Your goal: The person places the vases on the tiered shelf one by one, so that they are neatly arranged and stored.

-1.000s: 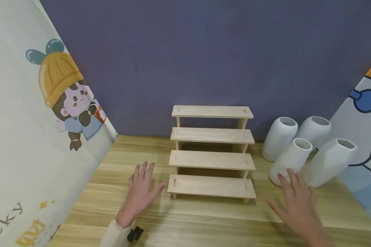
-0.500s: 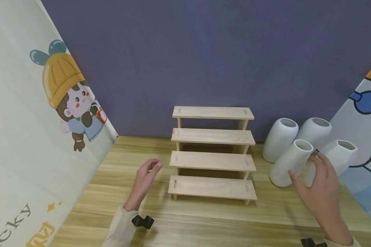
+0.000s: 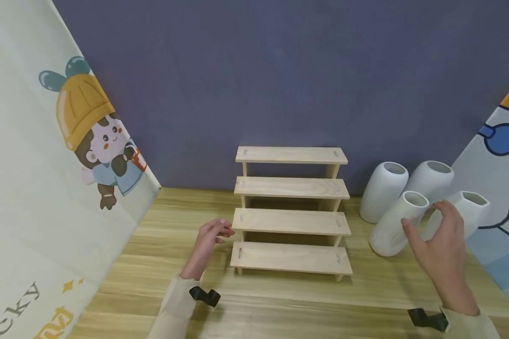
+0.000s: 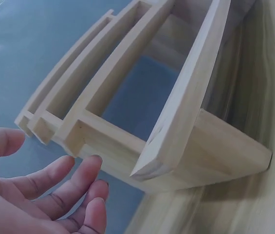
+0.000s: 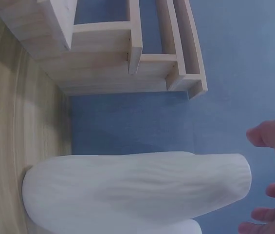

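While the right hand [image 3: 443, 254] curves wide just beside the near-left white vase [image 3: 390, 230] | vase stands right of wooden rack [image 3: 291, 221] | left hand [image 3: 209, 240] loosely bent, grip part-open, by rack's left end

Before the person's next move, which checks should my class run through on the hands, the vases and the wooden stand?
1. Right hand near the top of the front-left vase: ok.
2. Right hand gripping that vase: not ok; the right wrist view shows a gap.
3. All four vases upright: ok.
4. Front-left vase apart from the others: cannot tell; they overlap in view.
5. Left hand holding nothing: ok.
6. Wooden stand standing on the table: ok.
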Action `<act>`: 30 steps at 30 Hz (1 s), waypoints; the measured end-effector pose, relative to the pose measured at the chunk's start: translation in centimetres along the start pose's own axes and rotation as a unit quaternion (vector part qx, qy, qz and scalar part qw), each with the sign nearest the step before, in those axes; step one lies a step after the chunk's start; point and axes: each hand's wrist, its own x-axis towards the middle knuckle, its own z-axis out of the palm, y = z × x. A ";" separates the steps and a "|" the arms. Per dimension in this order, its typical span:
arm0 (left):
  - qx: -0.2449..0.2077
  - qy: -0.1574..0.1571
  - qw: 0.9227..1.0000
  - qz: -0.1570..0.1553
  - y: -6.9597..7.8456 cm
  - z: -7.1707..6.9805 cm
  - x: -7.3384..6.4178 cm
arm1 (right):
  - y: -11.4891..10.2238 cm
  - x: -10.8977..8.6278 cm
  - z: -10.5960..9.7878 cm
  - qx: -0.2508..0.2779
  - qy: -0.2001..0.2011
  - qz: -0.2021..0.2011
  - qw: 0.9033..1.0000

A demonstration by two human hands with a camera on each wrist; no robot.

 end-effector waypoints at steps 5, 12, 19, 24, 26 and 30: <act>-0.016 -0.011 1.000 -0.023 -0.3 0.6 0.6 | 0.3 0.6 0.0 -0.005 -0.024 0.060 0.998; -0.041 -0.035 0.998 -0.038 -0.6 1.4 0.9 | 0.9 1.1 0.3 -0.008 -0.075 0.134 0.988; -0.097 -0.073 0.991 -0.053 -1.1 1.5 1.1 | 1.6 1.4 1.1 0.024 -0.118 0.165 0.979; -0.106 -0.084 0.990 -0.050 -1.5 1.6 1.3 | 2.0 1.4 1.5 0.025 -0.129 0.184 0.974; -0.108 -0.084 0.989 -0.052 -1.6 1.6 1.4 | 2.0 1.5 1.6 0.032 -0.129 0.189 0.973; -0.110 -0.087 0.989 -0.057 -1.7 1.6 1.6 | 2.0 1.8 2.1 0.041 -0.128 0.197 0.971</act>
